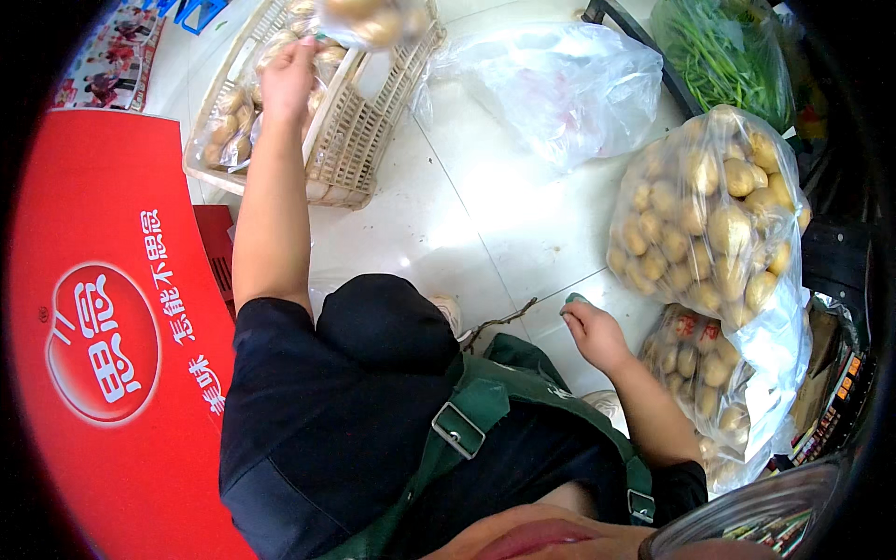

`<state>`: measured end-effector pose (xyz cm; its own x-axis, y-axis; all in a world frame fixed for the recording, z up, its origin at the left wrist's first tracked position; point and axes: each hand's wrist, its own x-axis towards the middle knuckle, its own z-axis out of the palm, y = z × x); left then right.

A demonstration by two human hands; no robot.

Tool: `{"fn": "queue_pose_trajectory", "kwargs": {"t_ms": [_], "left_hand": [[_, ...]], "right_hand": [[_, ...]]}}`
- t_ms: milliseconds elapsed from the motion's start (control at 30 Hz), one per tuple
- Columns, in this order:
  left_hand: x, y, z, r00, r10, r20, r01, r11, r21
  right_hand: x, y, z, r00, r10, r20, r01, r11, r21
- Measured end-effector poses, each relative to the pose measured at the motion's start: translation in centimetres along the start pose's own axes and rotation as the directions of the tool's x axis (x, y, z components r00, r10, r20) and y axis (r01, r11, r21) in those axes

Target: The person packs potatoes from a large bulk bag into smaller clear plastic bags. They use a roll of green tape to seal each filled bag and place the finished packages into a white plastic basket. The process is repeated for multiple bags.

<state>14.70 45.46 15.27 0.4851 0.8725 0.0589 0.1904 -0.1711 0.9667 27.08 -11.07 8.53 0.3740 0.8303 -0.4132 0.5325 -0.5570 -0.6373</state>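
My left hand (288,78) reaches over a beige plastic crate (350,133). Its fingers are closed at the edge of a clear plastic bag of potatoes (374,24), blurred at the top, with a bit of green beside the fingertips. Smaller clear bags of potatoes (229,129) lie inside the crate, partly hidden by my hand and forearm. Low at the right, my right hand (593,337) pinches a small green item (575,299) that I cannot identify. Right of it stands a large clear bag of potatoes (707,217), above another potato bag (700,364).
A crumpled clear plastic bag (567,84) lies on the tiled floor. Bagged green vegetables (728,63) sit behind a dark frame edge (651,56). A red printed panel (126,210) borders the left side. A dry twig (500,322) lies near my shoes.
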Motion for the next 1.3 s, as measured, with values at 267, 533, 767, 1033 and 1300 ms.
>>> {"fn": "queue_pose_trajectory", "kwargs": {"t_ms": [267, 533, 767, 1033, 1300], "left_hand": [[-9.9, -6.7, -5.9, 0.728, 0.571, -0.380, -0.230, 0.726, 0.648], [-21.4, -28.1, -24.8, 0.938, 0.043, -0.344, 0.286, 0.464, 0.838], [-22.6, -35.4, -16.2, 0.763, -0.639, -0.101, 0.383, 0.321, 0.866], [-23.5, -39.8, -13.2, 0.967, -0.236, -0.092, 0.193, 0.452, 0.871], [-19.1, -13.5, 5.5, 0.362, -0.210, 0.908, -0.295, 0.898, 0.326]], "right_hand": [[-1.8, 2.9, 1.6, 0.988, 0.113, 0.109, -0.105, 0.991, -0.080], [-1.1, 3.9, 5.1, 0.946, 0.074, 0.316, -0.042, 0.993, -0.107], [2.0, 6.9, 6.1, 0.939, 0.278, 0.202, -0.268, 0.960, -0.076], [3.1, 7.3, 7.7, 0.922, 0.364, 0.129, -0.366, 0.931, -0.008], [5.4, -1.5, 5.8, 0.944, 0.178, -0.277, -0.070, 0.931, 0.359]]}}
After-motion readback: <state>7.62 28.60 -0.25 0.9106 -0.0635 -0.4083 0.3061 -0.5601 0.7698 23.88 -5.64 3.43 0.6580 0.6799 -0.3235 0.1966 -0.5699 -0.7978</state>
